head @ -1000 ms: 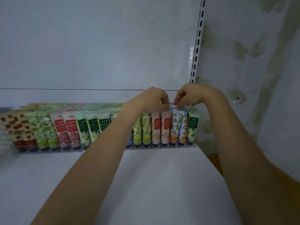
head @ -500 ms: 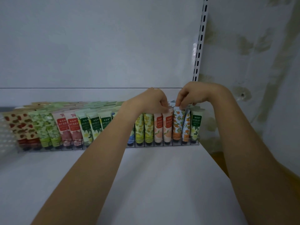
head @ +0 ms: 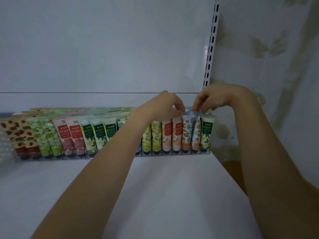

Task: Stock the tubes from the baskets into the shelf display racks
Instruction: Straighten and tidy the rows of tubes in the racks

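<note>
A clear display rack (head: 174, 154) runs along the back of a white shelf (head: 164, 195), filled with upright printed tubes. Near its right end stand two orange-print tubes (head: 187, 133) between peach tubes (head: 177, 133) and a green-label tube (head: 207, 131). My left hand (head: 165, 107) hovers over the peach tubes, its fingertips pinching at the top of the left orange-print tube. My right hand (head: 215, 99) pinches the crimped top of the right orange-print tube (head: 196, 133), which leans in its slot. The fingertips are partly hidden behind the tube tops.
A slotted metal upright (head: 211, 49) rises behind the rack's right end. A stained wall (head: 276, 66) closes the right side. Strawberry, green-leaf, pink and green-label tubes (head: 57, 135) fill the rack's left part. No basket is in view.
Both hands have stayed at the orange-print tubes. The right orange-print tube now leans more, and the fingers have shifted slightly along the tube tops.
</note>
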A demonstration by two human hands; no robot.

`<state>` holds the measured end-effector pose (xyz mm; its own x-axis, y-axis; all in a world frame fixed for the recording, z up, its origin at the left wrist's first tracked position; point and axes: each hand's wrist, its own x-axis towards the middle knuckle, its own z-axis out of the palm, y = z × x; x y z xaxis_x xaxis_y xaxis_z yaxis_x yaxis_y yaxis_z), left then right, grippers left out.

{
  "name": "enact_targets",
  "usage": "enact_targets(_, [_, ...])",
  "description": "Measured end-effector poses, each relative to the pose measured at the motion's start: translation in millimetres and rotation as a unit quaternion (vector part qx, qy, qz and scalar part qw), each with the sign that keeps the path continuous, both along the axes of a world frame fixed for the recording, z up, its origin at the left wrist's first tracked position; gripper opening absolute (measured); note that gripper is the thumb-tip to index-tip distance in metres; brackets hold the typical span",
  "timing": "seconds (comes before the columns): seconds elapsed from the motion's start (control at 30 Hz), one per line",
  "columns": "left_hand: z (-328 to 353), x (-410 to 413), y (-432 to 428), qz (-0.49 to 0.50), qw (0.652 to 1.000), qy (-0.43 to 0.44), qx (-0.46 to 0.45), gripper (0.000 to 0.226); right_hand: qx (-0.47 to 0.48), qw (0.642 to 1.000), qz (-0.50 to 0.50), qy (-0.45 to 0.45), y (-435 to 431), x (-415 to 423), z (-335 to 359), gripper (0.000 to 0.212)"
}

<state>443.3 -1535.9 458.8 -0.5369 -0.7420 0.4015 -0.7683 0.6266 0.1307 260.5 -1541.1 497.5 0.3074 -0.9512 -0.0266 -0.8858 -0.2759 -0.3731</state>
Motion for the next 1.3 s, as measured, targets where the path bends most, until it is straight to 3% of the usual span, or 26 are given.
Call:
enact_targets(0.27, [-5.9,-6.5,-0.4,0.011,0.999,-0.031,-0.015,0.022,0.031,0.999,-0.025,0.011,-4.1,4.3,-6.9,0.010])
enact_targets(0.6, [-10.3,-12.9,-0.7,0.056,0.998,-0.009,-0.032,0.026,0.009,1.000,-0.024,0.016,-7.7,4.6,-9.0,0.008])
enact_targets(0.83, [-5.2,-6.9,-4.4,0.066,0.997,0.020,-0.031,0.023,-0.135,0.983,0.019,-0.120,-9.2,4.5,-9.3,0.002])
enact_targets(0.97, [-5.4,-5.7,-8.1,0.084,0.996,0.011,-0.004,0.025,-0.091,0.994,0.017,-0.052,-12.8,11.1,-16.3,0.012])
enact_targets(1.3, [-4.8,-7.6,-10.6,0.075,0.996,0.025,0.044,0.025,-0.083,0.996,-0.010,-0.033,-16.5,24.6,-26.3,0.014])
